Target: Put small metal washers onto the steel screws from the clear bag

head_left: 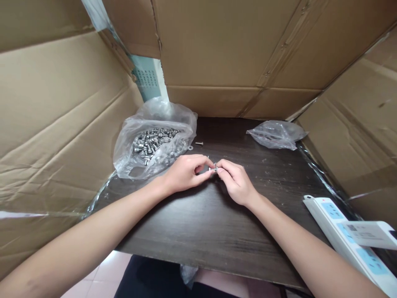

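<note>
My left hand point(190, 170) and my right hand point(236, 180) meet over the middle of the dark table point(186, 231). Between their fingertips is a small silver screw point(213, 169), pinched from both sides; its fine details are too small to tell. Behind my left hand, an open clear plastic bag point(124, 159) holds several metal bolts point(151, 142). A loose screw point(199, 143) and a flat washer point(190, 148) lie just right of the bag.
Another clear plastic bag point(277, 134) lies at the back right. A white power strip point(341, 231) runs along the right side, with a white plug or adapter point(369, 234) over it. Cardboard walls point(217, 45) surround the table at the back and sides.
</note>
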`<state>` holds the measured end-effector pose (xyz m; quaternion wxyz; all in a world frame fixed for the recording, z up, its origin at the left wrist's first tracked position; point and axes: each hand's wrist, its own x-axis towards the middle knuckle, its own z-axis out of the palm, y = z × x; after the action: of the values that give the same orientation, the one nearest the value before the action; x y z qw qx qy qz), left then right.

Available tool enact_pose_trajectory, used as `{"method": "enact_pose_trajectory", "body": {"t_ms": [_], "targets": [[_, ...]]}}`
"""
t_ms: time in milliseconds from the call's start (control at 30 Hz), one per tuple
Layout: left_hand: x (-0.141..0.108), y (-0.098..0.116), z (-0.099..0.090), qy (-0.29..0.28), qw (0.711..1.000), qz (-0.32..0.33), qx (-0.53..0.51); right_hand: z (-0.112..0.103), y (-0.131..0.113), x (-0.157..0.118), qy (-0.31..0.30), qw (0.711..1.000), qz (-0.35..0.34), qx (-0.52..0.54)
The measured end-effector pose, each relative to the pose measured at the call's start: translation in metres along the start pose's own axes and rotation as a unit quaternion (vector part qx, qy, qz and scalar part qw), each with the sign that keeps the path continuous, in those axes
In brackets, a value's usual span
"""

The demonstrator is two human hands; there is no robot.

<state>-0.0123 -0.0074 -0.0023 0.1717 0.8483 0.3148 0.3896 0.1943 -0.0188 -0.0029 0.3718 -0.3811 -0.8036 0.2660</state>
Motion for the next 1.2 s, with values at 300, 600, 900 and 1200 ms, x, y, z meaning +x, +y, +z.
{"method": "enact_pose_trajectory", "body": {"t_ms": [300, 600, 900, 1200], "targets": [[-0.0008, 0.0005, 0.0024, 0.007, 1.0, 0.001, 0.003, -0.0007, 0.0005, -0.0007, -0.01, 1.0, 0.014, 0.009], [-0.0003, -0.001, 0.0045, 0.042, 0.999, 0.014, 0.0, -0.0001, 0.0024, -0.0031, -0.023, 0.999, 0.045, 0.02], [0.0012, -0.0018, 0.0043, 0.059, 0.998, 0.011, 0.007, 0.0004, 0.001, -0.0028, 0.002, 0.999, 0.033, 0.016], [-0.0004, -0.0027, 0.0062, 0.051, 0.999, 0.014, 0.007, 0.0013, 0.0026, -0.0037, -0.017, 0.999, 0.036, 0.016]]}}
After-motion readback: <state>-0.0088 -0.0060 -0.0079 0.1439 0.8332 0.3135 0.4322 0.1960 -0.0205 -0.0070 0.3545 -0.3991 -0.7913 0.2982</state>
